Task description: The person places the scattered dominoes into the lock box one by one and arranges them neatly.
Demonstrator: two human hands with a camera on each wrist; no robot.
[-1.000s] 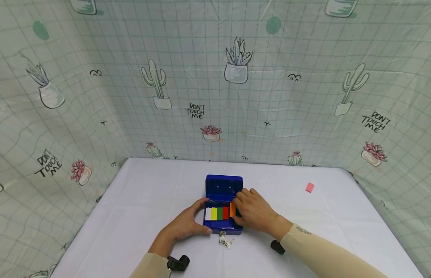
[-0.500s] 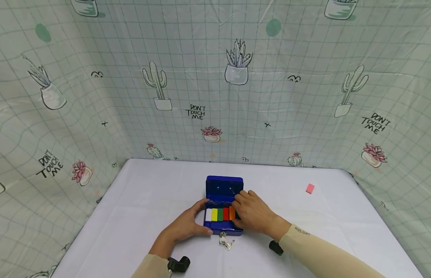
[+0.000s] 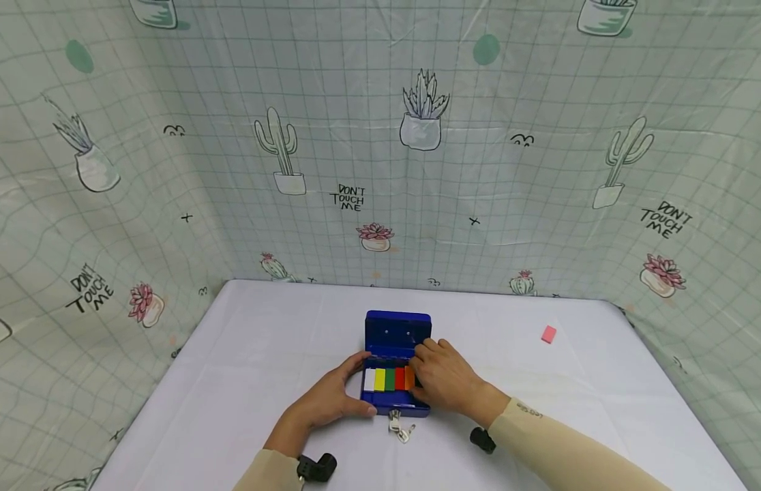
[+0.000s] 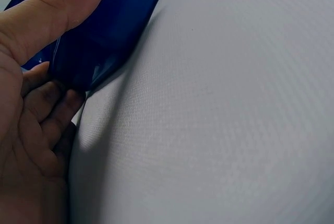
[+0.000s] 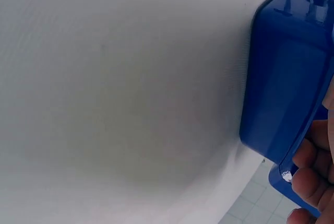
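Observation:
A blue metal cash box [image 3: 397, 410] stands with its lid [image 3: 397, 333] raised. Inside it lie flat blocks in a row: white [image 3: 369, 380], yellow [image 3: 380, 380], green [image 3: 389, 379], red [image 3: 399, 378] and orange [image 3: 409, 377]. My left hand [image 3: 331, 394] grips the box's left side, thumb at the front corner and fingers toward the back. At the right side, my right hand [image 3: 448, 380] reaches over the wall and pinches the orange block by its near and far ends. That hand covers the right end of the box's inside. In the right wrist view its curled fingers [image 5: 309, 185] overlap the rim.
Keys [image 3: 403, 432] hang from the lock [image 3: 394, 416] on the box's front. A pink block [image 3: 549, 334] lies farther right on the white tablecloth [image 3: 282, 334]. A patterned curtain [image 3: 380, 150] rises behind and at both sides.
The orange block, tilted and raised a second ago, has gone down flat beside the red one under my right hand. My left hand has kept its hold on the box.

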